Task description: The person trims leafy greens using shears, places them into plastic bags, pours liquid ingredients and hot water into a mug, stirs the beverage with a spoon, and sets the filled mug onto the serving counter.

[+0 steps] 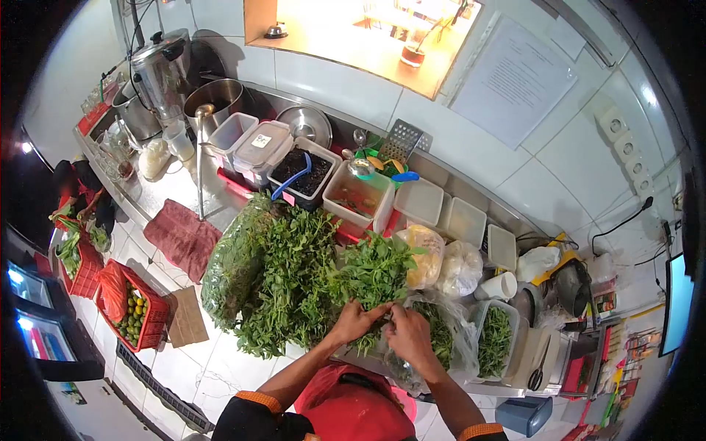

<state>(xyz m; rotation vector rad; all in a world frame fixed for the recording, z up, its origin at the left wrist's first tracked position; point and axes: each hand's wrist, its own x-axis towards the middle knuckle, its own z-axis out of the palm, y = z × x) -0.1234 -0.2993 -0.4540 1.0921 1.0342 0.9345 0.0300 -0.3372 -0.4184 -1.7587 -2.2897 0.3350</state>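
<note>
My left hand (356,321) is closed round the lower part of a bunch of leafy green herbs (376,266). Close beside it, my right hand (409,334) pinches at the same bunch, fingertips touching those of the left. A large heap of leafy herbs (290,275) lies just left of my hands, against a clear plastic bag of greens (237,264). Under and beside my right wrist is an open plastic bag (460,331) with green leaves inside. Farther right, a plastic container (496,342) holds picked leaves.
Scissors (542,364) lie on the right end of the counter. Behind the herbs stand a tub of dark contents (301,173) and a container of reddish liquid (359,192). A red crate of green fruit (132,309) is on the floor at left. Another person (84,191) is at far left.
</note>
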